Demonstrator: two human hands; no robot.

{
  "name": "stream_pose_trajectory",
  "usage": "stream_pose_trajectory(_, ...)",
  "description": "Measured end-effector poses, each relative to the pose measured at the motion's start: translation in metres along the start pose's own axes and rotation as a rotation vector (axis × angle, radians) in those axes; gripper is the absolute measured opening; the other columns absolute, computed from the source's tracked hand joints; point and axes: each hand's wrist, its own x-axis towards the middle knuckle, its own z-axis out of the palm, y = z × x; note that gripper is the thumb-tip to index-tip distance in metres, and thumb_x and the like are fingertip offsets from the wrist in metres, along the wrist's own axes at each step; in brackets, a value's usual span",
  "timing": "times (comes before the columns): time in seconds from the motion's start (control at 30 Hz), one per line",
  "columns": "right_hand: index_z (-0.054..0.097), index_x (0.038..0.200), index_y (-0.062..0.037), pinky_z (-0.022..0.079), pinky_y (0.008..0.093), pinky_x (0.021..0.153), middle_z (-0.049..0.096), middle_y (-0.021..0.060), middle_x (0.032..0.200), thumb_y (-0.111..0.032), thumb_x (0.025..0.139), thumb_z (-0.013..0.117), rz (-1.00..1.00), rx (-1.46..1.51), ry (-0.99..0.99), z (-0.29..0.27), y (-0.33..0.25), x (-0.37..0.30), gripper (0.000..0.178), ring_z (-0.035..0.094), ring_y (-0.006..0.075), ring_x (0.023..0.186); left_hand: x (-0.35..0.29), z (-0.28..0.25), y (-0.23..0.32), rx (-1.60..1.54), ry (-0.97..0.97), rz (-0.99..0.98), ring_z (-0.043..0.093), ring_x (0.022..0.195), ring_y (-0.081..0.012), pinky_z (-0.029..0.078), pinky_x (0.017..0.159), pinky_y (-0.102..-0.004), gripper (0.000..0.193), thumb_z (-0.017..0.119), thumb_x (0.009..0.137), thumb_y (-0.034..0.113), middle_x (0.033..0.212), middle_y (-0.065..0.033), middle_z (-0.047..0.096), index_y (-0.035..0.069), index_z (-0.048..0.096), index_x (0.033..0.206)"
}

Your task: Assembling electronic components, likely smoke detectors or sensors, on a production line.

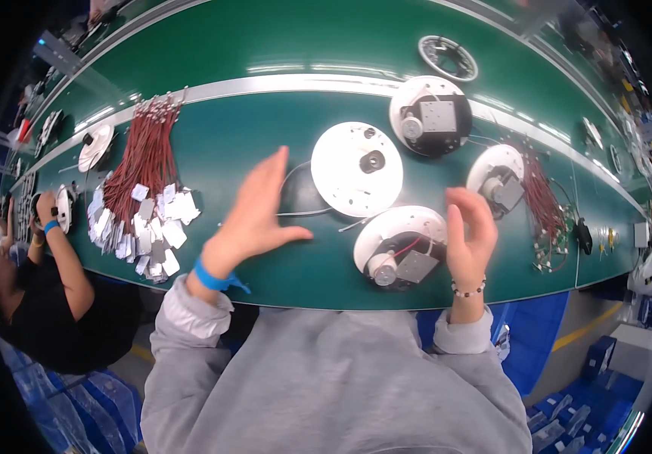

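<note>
Green bench | blue bins right, co-worker left | left hand: spread wide | right hand: can't tell

Beyond the left hand, bench lies open; round assemblies crowd the right.

Green workbench beneath white round discs and red wire bundles

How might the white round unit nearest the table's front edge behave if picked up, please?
The unit would probably stay stiff, since its disc looks rigid. It may feel unbalanced, with the white cylinder and grey box toward its near side. Being thin, the red wire would likely flex.
</note>
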Motion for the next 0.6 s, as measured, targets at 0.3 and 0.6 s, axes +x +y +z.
stream_pose_trajectory(0.3, 0.057, 0.077, 0.0012, 0.044, 0.0299, 0.066, 0.058, 0.0122, 0.082, 0.003, 0.063, 0.057, -0.352, -0.17, -0.05, -0.006, -0.029, 0.006, 0.014, 0.055, 0.0243, 0.075, 0.054, 0.046, -0.002, -0.175, 0.065, 0.033, 0.053, 0.077, -0.0358, 0.043, 0.069, -0.0389, 0.034, 0.058, 0.064, 0.007, 0.083, -0.0193, 0.055, 0.003, 0.051, 0.097)
stream_pose_trajectory(0.6, 0.056, 0.074, -0.0048, 0.04, 0.0342, 0.075, 0.051, 0.0089, 0.092, -0.011, 0.059, 0.067, -0.423, -0.124, -0.5, 0.031, -0.018, 0.045, 0.02, 0.048, 0.0269, 0.089, 0.012, 0.025, 0.038, -0.173, -0.187, -0.104, 0.051, 0.076, -0.0305, 0.042, 0.063, -0.0358, 0.058, 0.062, 0.061, 0.01, 0.09, -0.0166, 0.05, 0.0, 0.037, 0.113)
